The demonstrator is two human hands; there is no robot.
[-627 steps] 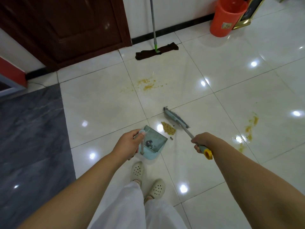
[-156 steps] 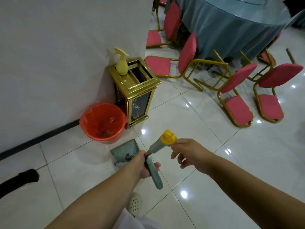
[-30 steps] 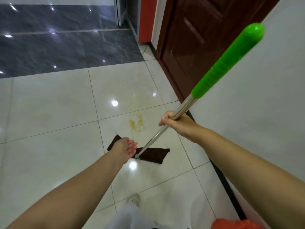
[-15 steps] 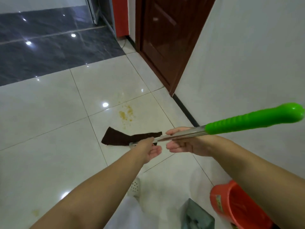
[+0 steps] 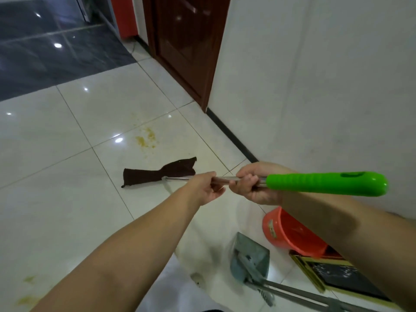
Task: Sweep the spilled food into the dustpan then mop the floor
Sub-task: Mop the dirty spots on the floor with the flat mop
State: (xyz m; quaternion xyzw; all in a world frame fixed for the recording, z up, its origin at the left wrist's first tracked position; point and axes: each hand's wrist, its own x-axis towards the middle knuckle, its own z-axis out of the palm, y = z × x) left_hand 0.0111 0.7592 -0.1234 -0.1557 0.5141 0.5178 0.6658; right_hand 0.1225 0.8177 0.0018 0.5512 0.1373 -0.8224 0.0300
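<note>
Both hands grip the mop by its metal shaft, just below the green handle. My right hand is closed around the shaft nearest the green grip; my left hand holds it a little further down. The dark brown mop cloth lies flat on the white tile. Beyond it sits a yellow food stain. More yellow stains show at the lower left. The teal dustpan with the brush in it lies on the floor at the lower right.
An orange bucket stands by the wall next to a gold-framed bin. The white wall with black skirting runs along the right. A dark wooden door is ahead, dark grey tiles at the far left.
My left hand has closed onto the mop shaft beside the right hand. The mop handle has dropped to nearly level, and the view has turned slightly toward the bucket and dustpan.
</note>
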